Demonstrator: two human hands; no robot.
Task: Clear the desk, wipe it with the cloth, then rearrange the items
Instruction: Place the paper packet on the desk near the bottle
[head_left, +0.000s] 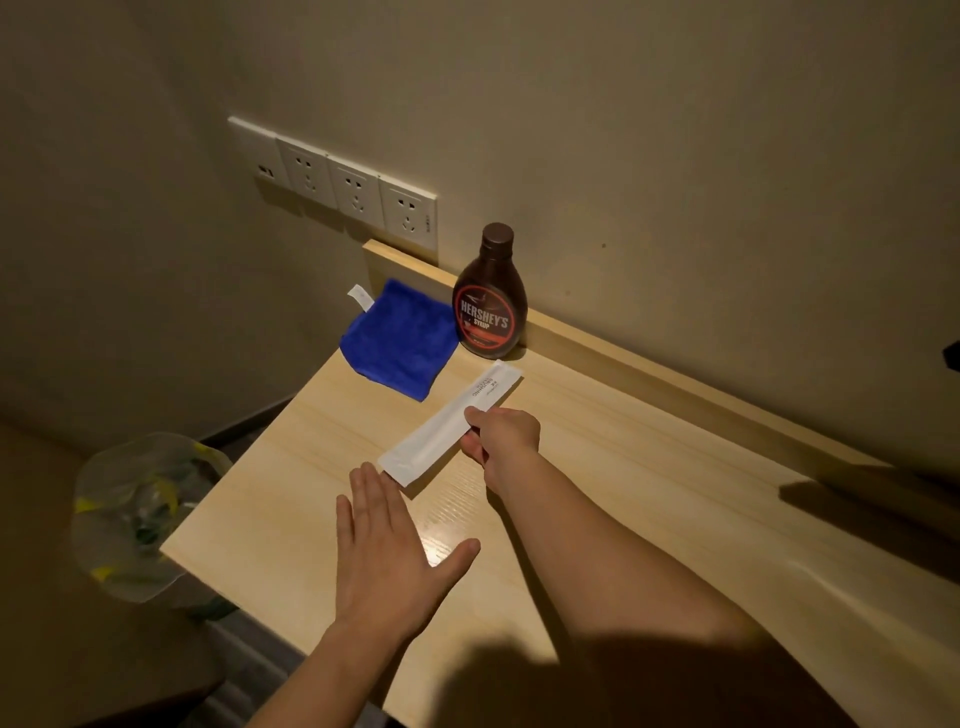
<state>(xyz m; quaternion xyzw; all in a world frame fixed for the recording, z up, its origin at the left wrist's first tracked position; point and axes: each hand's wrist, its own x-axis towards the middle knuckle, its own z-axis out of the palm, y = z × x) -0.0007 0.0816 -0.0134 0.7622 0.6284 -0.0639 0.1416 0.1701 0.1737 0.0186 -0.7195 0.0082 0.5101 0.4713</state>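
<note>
Wooden desk (597, 467), right hand (501, 434) pinching packet (447, 423)

On the desk (597, 467) there is one blue cloth (397, 345) at the far left corner, one brown syrup bottle (489, 299) just right of it, and one long white packet (447, 428) nearer the front. Two hands are over the desk. Four wall sockets (335, 182) sit above its far left corner; one bin (140, 514) stands left of it.

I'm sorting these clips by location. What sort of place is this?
Probably a hotel or dorm room: a wall-mounted wooden desk, a row of wall sockets above it, a bagged bin beside it, and a sealed white toothbrush-style packet in the right hand.
</note>
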